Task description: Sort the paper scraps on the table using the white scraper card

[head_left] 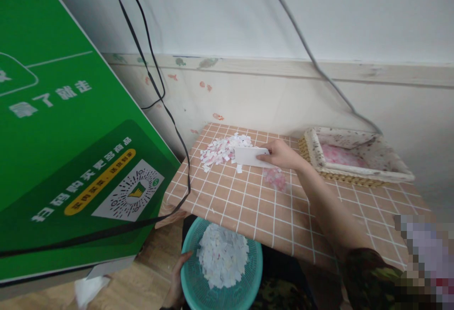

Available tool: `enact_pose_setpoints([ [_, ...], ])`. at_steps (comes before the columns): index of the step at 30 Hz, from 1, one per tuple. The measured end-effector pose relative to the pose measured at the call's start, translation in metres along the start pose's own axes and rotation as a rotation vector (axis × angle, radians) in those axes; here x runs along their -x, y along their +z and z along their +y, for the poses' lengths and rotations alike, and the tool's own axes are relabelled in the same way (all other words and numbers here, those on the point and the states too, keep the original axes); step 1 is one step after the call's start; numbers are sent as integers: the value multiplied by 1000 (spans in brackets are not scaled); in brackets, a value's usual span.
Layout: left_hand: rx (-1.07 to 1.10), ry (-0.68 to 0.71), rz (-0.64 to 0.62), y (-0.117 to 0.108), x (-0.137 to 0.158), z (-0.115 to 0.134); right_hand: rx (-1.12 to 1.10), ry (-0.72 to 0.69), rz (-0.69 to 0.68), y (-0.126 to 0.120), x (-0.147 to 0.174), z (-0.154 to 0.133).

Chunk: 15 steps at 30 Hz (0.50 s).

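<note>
My right hand (pixel 283 155) is closed on the right end of a flat white card (pixel 250 156), held low over the checked table. The card's left end touches a pile of small white and pinkish paper scraps (pixel 223 150). My left hand (pixel 179 272) grips the left rim of a teal plastic basket (pixel 254 272), its thumb over the edge. That basket sits below the table's front edge and holds a heap of white paper scraps (pixel 223 255). Near my right wrist lies a small patch of pink scraps (pixel 275 178).
A cloth-lined wicker basket (pixel 358 177) with pink material inside stands at the table's back right. To the left rises a green panel (pixel 71 111) with a QR code. Black cables (pixel 149 71) hang before it, one crossing the table's left corner (pixel 173 196). A wall borders the back.
</note>
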State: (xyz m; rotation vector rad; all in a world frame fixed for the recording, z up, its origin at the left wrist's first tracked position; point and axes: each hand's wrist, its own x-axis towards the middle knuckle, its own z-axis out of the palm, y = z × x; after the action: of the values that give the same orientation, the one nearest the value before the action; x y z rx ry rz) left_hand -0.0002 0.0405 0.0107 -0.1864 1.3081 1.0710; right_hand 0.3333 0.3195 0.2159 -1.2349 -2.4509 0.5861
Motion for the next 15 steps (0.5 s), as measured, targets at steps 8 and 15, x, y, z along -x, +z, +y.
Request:
enact_pose_setpoints([
  [8, -3, 1, 15, -1, -2, -1, -14, 9, -22, -9, 5, -3],
  [15, 19, -13, -69, 2, 5, 2, 4, 66, -4, -16, 8, -1],
])
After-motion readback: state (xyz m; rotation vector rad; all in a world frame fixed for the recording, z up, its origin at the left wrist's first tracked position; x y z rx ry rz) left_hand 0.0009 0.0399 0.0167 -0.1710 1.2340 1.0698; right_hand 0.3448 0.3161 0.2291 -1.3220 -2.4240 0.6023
